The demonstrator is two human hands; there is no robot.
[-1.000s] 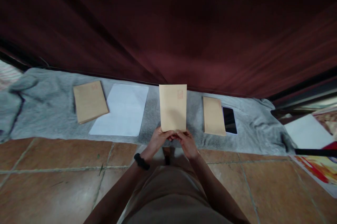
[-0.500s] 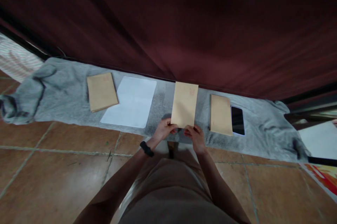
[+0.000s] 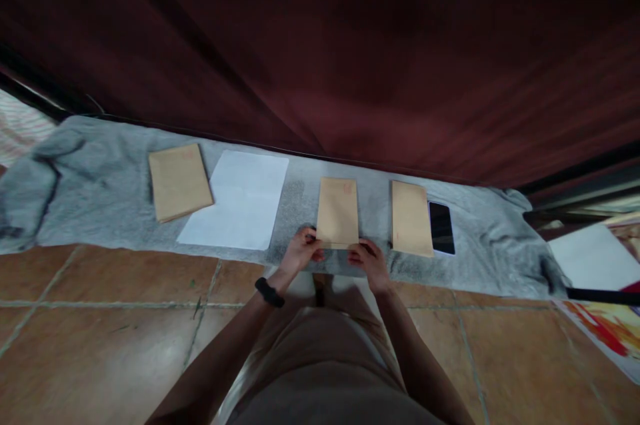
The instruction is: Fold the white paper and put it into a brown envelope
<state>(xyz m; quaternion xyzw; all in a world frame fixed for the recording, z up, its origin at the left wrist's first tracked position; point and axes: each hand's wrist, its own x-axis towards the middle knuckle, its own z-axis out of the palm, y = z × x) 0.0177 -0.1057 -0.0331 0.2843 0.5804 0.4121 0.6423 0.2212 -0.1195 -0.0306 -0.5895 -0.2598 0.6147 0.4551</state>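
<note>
A brown paper envelope (image 3: 338,212) with small red print near its top right corner lies in front of me on a grey cloth (image 3: 295,205). A crease or flap line crosses it near the edge closest to me. My left hand (image 3: 302,249) pinches its near left corner, a dark band on the wrist. At the near right corner my right hand (image 3: 369,258) has its fingers closed on the same envelope. To the right lies a stack of brown envelopes (image 3: 411,218), and to the left another stack of envelopes (image 3: 180,182) overlaps white paper (image 3: 237,198).
A phone (image 3: 442,228) with a dark screen lies beside the right stack. Behind the cloth-covered surface hangs a dark red curtain (image 3: 320,78). Tiled floor (image 3: 125,332) shows below the near edge. A white sheet (image 3: 595,255) is at the far right.
The envelope, earlier held tilted up toward me, now lies lower and flatter, with a fold line near its close edge. My right fingers have shifted to its near right corner. The view has shifted slightly.
</note>
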